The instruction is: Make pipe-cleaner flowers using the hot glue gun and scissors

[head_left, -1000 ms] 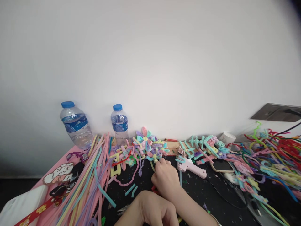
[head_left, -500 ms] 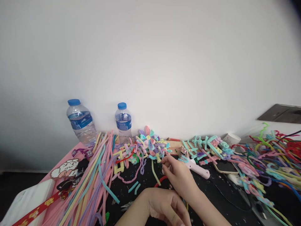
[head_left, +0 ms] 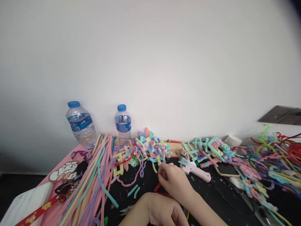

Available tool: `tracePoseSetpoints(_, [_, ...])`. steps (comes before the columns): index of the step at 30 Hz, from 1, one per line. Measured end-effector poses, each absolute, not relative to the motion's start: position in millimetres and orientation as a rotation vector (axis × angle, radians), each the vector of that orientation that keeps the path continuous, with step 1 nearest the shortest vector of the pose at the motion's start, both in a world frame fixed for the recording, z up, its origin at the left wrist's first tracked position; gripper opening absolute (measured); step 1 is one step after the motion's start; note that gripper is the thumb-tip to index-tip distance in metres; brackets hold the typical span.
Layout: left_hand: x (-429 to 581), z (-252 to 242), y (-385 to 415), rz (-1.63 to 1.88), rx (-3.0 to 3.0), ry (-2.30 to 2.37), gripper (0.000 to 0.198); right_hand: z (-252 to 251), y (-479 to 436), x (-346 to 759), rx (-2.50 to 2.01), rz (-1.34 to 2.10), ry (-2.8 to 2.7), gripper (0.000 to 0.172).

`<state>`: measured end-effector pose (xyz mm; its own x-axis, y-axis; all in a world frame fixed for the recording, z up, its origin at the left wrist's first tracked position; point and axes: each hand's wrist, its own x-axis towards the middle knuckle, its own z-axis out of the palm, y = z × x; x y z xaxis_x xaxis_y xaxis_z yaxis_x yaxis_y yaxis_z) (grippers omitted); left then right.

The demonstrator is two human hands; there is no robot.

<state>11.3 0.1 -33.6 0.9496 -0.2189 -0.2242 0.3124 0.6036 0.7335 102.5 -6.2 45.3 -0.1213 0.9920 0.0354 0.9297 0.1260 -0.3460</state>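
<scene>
My right hand (head_left: pixel 173 181) reaches in from the lower right, its fingers curled closed over the black table. Whatever is inside those fingers is hidden. A short yellow pipe cleaner (head_left: pixel 154 167) runs up to the fingers' left side; whether they grip it cannot be seen. My left hand (head_left: pixel 163 209) is bent at the bottom edge, fingers curled under and partly cut off, their contents hidden. Between the hands a red strip (head_left: pixel 158 187) shows. Just beyond lies a bunch of pastel pipe-cleaner flowers (head_left: pixel 148 142). Two short teal pieces (head_left: pixel 133 190) lie left of the hands.
Long pastel pipe cleaners (head_left: pixel 94 182) cover the left side. Two water bottles (head_left: pixel 81 124) stand against the wall. A pale pink glue gun (head_left: pixel 197 172), a phone (head_left: pixel 227 169) and a tangle of coloured pipe cleaners (head_left: pixel 277 160) lie to the right. Metal scissors or pliers (head_left: pixel 126 209) lie beside the left wrist.
My right hand has moved slightly left and down, its fingers curling in and now covering the yellow pipe cleaner's lower end. My left hand has shifted a little down and its fingers show less.
</scene>
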Motion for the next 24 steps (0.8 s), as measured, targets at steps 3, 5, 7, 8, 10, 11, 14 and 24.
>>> tracePoseSetpoints(3, [5.3, -10.6, 4.6, -0.177, 0.814, 0.145, 0.044, 53.8, -12.1, 115.0, -1.731, 0.563, -1.939, 0.013])
tracePoseSetpoints(5, [3.8, 1.0, 7.3, -0.110, 0.778, 0.157, 0.040, 59.0, -16.6, 124.0, -1.666, 0.698, -1.820, 0.012])
tracePoseSetpoints(7, [4.8, 6.6, 9.0, 0.021, 0.719, 0.179, 0.039, 63.4, -21.6, 134.1, -1.602, 0.847, -1.725, 0.010])
tracePoseSetpoints(8, [6.0, 7.1, 9.4, 0.094, 0.684, 0.188, 0.039, 65.3, -24.2, 139.7, -1.574, 0.920, -1.684, 0.009])
tracePoseSetpoints(10, [8.9, 5.3, 9.8, 0.230, 0.612, 0.194, 0.039, 68.3, -29.4, 152.2, -1.520, 1.038, -1.615, 0.011])
tracePoseSetpoints(11, [10.2, 3.8, 9.9, 0.277, 0.580, 0.193, 0.040, 69.1, -32.0, 159.0, -1.492, 1.056, -1.590, 0.013])
tracePoseSetpoints(14, [12.5, 2.7, 9.9, 0.404, 0.506, 0.229, 0.040, 66.9, -39.9, 181.5, -1.420, 1.161, -1.525, 0.018])
tracePoseSetpoints(24, [11.2, 18.3, 15.1, 0.760, 0.352, 0.435, 0.026, 14.0, -53.2, 231.0, -0.732, 1.750, -1.002, 0.024])
